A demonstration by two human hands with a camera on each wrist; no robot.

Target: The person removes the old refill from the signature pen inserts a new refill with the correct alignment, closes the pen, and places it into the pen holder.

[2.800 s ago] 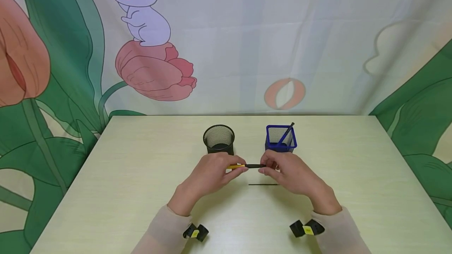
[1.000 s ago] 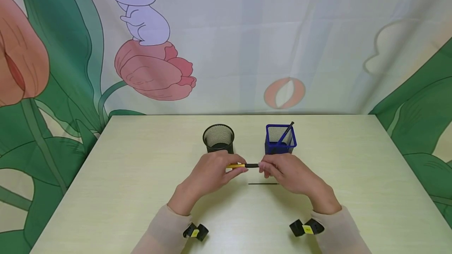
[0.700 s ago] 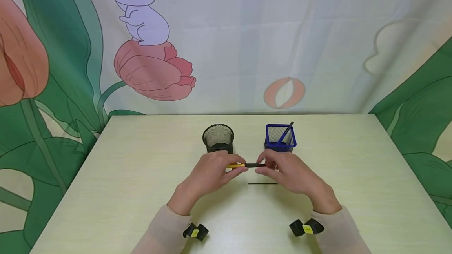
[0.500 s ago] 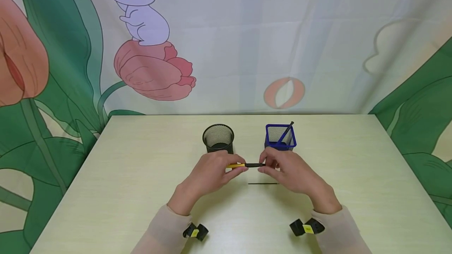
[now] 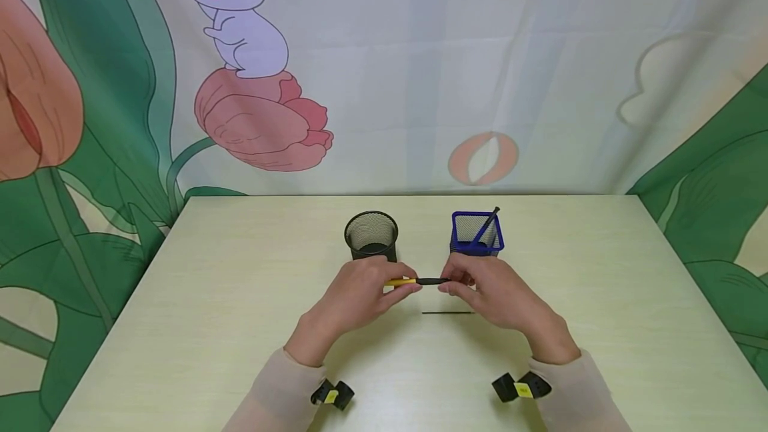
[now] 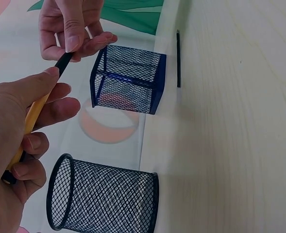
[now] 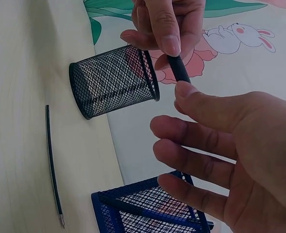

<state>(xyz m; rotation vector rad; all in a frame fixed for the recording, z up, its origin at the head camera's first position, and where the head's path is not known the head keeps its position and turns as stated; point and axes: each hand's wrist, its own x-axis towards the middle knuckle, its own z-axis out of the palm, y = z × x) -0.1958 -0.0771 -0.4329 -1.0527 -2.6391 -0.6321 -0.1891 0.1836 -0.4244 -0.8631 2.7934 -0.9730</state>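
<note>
My left hand grips a yellow pen with a black front section. Across from it, the thumb and index finger of my right hand pinch the pen's black end; the other right fingers are spread loosely in the right wrist view. Between the hands the pen lies level, off the table. Below it a thin black pen refill with a metal tip lies on the tabletop.
Behind my left hand stands a round black mesh cup. A square blue mesh pen holder with a dark blue pen leaning inside stands behind my right hand. A patterned cloth hangs beyond the table's far edge.
My right fingers have turned from curled over the pen's black end one second ago to a fingertip pinch, uncovering more of it. The left hand and the refill have stayed put.
</note>
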